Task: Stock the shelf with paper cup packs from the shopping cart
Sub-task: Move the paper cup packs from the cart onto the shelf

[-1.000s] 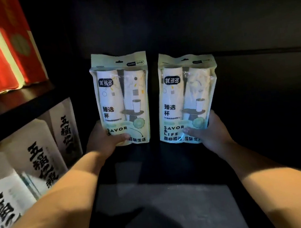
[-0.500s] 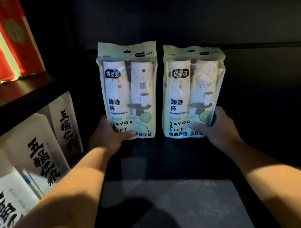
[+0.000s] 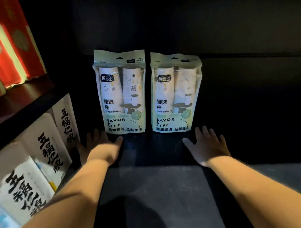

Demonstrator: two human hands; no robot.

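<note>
Left pack (image 3: 121, 91), right pack (image 3: 176, 93) upright at shelf (image 3: 154, 149) back. Your left hand (image 3: 102, 148), right hand (image 3: 205, 145) nearer shelf front, fingers (image 3: 199, 134) spread, holding nothing.

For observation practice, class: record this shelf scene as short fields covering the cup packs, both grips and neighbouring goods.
left pack: upright on the dark shelf, label facing out
right pack: upright beside it, a narrow gap between
left grip: open, by left pack's base, holding nothing
right grip: open, in front of right pack, holding nothing
neighbours: white bags to the left, red packs above them
</note>
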